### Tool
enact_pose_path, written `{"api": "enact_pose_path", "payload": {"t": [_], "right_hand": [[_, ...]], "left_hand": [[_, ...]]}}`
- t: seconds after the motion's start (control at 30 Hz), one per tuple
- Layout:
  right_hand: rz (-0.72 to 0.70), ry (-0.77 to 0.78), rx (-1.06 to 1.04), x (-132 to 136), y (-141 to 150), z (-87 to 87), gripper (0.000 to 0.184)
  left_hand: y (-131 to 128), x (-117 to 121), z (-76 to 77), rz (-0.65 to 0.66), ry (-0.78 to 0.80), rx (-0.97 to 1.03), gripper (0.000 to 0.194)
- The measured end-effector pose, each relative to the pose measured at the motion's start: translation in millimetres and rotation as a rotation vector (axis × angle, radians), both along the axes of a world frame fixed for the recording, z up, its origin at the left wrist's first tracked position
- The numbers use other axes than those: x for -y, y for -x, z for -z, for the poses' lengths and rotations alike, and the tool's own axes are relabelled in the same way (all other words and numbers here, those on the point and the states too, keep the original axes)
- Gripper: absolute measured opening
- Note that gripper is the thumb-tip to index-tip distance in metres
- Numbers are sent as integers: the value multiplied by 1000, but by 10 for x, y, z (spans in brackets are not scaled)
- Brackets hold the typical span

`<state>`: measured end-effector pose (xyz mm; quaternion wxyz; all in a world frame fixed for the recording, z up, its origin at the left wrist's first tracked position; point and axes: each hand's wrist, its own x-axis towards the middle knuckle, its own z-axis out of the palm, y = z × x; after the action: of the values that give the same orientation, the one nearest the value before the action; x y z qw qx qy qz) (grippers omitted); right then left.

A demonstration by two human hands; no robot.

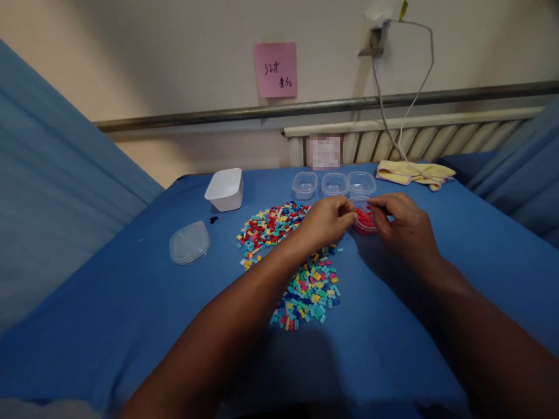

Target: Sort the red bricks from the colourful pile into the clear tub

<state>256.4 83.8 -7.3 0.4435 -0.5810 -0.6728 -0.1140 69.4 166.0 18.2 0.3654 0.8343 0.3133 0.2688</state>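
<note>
A small clear plastic tub [363,226] with red toy bricks [364,217] in it stands between my two hands. On its left side my left hand [328,222] is closed in a pinch at the rim. From the right, my right hand [405,228] reaches over the opposite rim, thumb and forefinger pinched close to the red bricks. Whatever either pinch holds is too small to make out. Under and around my left forearm spreads a heap of small multicoloured building bricks [311,285], partly hidden by the arm.
Behind the heap stand three clear tubs [304,185]. A white container [224,190], stacked clear lids [189,243] and a small black object [213,220] are at left. A yellow cloth [410,173] lies back right, with a white cable [385,110] hanging down to it.
</note>
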Motion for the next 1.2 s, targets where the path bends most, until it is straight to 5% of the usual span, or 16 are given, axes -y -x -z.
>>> {"api": "enact_pose_path", "payload": {"t": [0.13,0.3,0.43,0.77,1.2], "right_hand": [[5,-33,-47,7,-114,55,24],[-150,17,-45,79,104,104,23],[-382,154,13,99,382,209,23],[-475,295,21,72,473,356,22],[-477,327,0,76,472,380,22]], "left_hand": [[-179,-166,-93,-17,-111,-60,19],[478,-101,-193,-154,-149,-338,19],[873,116,-135,-159,-140,-533,22],[572,256,69,-150,-412,-809,20],[731,174,149,-14,-399,-691,13]]}}
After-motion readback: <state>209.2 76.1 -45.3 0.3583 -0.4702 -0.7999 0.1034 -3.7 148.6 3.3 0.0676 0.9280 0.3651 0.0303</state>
